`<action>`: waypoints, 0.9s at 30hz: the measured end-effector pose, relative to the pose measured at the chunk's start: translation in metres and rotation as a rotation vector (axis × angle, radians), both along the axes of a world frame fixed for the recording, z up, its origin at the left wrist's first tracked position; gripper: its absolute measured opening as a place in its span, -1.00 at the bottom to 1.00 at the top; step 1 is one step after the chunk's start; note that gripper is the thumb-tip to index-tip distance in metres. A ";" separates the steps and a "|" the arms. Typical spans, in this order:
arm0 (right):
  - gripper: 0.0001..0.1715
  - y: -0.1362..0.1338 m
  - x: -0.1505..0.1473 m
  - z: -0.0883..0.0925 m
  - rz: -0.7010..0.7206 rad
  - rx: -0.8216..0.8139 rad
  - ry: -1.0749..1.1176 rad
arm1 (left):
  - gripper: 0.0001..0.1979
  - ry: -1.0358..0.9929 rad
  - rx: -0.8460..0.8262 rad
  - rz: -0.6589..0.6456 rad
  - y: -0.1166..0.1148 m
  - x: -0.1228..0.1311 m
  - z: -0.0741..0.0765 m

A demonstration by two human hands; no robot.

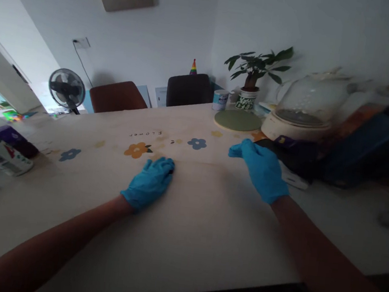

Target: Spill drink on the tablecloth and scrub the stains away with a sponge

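Observation:
Blue disposable gloves cover both hands. My left hand (151, 182) rests on the white tablecloth (187, 239) with its fingers curled in. A small dark bit shows beneath its fingertips, too little of it to name. Over the right part of the table is my right hand (260, 167), its fingers bent and pressed together, pointing left; whatever they may hold is hidden. Close behind that hand lie a black item and a white-edged flat object (294, 177), both blurred. Printed flowers, an orange one (137, 150) and a blue one (197, 143), lie beyond my left hand.
At the back right stand a green round mat (237, 120), a potted plant (247, 98), a can (220, 100) and a glass kettle (311, 103). A white bottle (4, 154) lies at left beside a purple pack (14, 139). Chairs (117, 97) line the far edge.

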State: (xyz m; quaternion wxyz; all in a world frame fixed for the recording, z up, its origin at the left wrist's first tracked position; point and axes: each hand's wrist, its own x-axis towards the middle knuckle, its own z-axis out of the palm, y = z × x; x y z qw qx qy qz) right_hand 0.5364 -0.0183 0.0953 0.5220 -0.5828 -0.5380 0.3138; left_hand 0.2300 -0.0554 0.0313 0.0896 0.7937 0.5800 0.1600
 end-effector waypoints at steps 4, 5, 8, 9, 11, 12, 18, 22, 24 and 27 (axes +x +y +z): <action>-0.53 -0.002 -0.003 0.002 0.007 -0.002 -0.047 | -0.58 0.047 0.050 0.281 0.006 -0.074 0.010; -0.53 -0.002 -0.004 0.003 0.013 -0.004 -0.053 | -0.56 0.037 0.039 0.334 0.011 -0.090 0.012; -0.53 -0.001 -0.005 0.003 0.014 -0.035 -0.065 | -0.45 0.008 -0.005 0.397 0.027 -0.123 0.013; -0.52 -0.001 -0.006 0.003 0.014 -0.044 -0.073 | -0.44 0.014 -0.018 0.387 0.031 -0.129 0.012; -0.52 0.000 -0.006 0.002 0.019 -0.053 -0.098 | -0.44 0.044 -0.039 0.338 0.036 -0.133 0.011; -0.52 0.001 -0.006 0.002 0.021 -0.050 -0.111 | -0.46 0.061 -0.042 0.316 0.038 -0.133 0.011; -0.52 0.002 -0.005 -0.001 0.024 -0.054 -0.157 | -0.50 0.219 -0.014 0.474 0.046 -0.130 0.018; -0.53 0.002 -0.006 -0.001 0.035 -0.063 -0.167 | -0.47 0.323 -0.031 0.580 0.072 -0.139 0.022; -0.53 0.003 -0.007 -0.002 0.050 -0.074 -0.180 | -0.46 0.336 -0.042 0.609 0.092 -0.144 0.023; -0.55 0.005 -0.004 -0.005 0.048 -0.080 -0.215 | -0.45 0.350 -0.051 0.626 0.123 -0.150 0.022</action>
